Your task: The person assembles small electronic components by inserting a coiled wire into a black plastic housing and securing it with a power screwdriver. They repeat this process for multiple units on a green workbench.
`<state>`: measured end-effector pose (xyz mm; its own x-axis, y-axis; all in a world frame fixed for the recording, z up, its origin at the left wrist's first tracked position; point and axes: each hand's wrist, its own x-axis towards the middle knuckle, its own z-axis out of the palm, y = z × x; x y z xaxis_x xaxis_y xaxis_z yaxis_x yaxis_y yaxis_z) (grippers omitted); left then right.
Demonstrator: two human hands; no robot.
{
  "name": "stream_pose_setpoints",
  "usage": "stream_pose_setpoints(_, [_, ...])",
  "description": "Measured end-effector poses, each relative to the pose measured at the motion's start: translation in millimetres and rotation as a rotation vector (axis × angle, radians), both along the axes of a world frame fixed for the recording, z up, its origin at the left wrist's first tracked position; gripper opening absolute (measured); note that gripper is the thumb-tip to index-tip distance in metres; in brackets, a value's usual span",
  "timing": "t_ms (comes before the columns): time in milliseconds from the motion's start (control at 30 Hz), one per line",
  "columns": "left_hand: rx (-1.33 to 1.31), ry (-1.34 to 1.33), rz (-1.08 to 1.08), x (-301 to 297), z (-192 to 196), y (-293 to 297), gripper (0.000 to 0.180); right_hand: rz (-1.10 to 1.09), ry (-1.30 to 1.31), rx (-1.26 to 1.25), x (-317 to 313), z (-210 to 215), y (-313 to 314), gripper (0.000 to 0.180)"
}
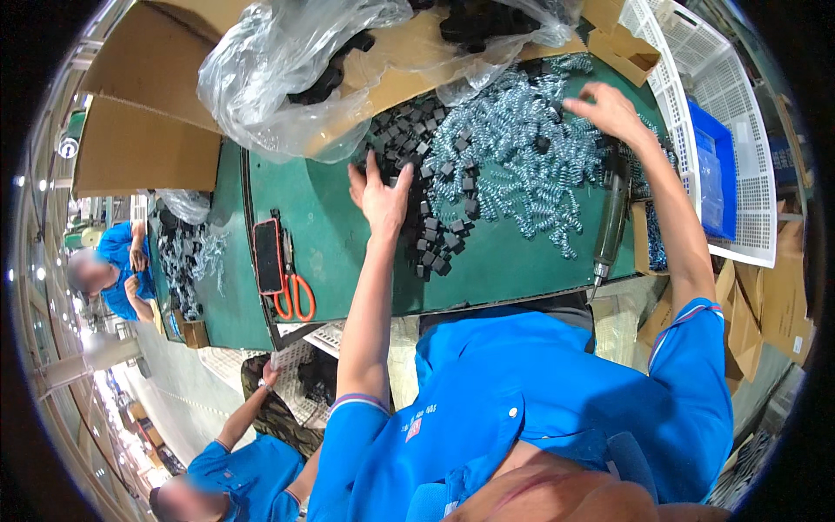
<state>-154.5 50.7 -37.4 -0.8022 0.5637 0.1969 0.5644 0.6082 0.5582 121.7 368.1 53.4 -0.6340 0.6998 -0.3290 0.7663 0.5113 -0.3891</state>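
Observation:
My left hand (383, 198) is at the left edge of a heap of small black blocks (428, 228), its fingers spread and nothing seen in them. Whether its fingertips touch the blocks I cannot tell. Metal coil springs (522, 148) lie in a wide pile right of the blocks, with a few blocks mixed in. Over the far right part of that pile is my right hand (607, 109), thumb and fingers apart and no object visible between them. A dark green screwdriver-like tool (614, 213) with a pointed metal tip lies beside my right forearm.
A carton with a clear plastic bag (278, 78) and black parts stands at the back. Left on the green table (330, 261) are a phone (268, 252) and orange-handled scissors (300, 296). White baskets (755, 174) and a blue tray (713, 170) stand right. Two co-workers are left.

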Motion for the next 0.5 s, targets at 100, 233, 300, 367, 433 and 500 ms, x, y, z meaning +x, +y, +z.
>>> stream_pose_setpoints(100, [0.221, -0.139, -0.056, 9, 8, 25, 0.064, -0.081, 0.256, 0.303, -5, -54, 26, 0.084])
stream_pose_setpoints(233, [0.249, -0.272, -0.235, 24, 28, 31, 0.044, -0.1, 0.14, 0.266, -35, -58, 15, 0.073])
stream_pose_setpoints(300, [0.299, -0.232, -0.289, 19, 37, 28, 0.033, -0.153, 0.016, 0.281, -47, -38, 8, 0.07])
stream_pose_setpoints(367, [0.311, -0.048, -0.162, -11, 30, 25, 0.028, -0.136, 0.103, 0.472, -53, -30, 2, 0.061])
stream_pose_setpoints(433, [0.053, 0.032, 0.139, -50, 23, 21, 0.037, -0.138, 0.334, 0.462, -62, -19, 0, 0.053])
stream_pose_setpoints(500, [-0.09, -0.181, 0.386, -80, 24, 32, 0.049, -0.124, 0.508, 0.312, -74, -20, 5, 0.047])
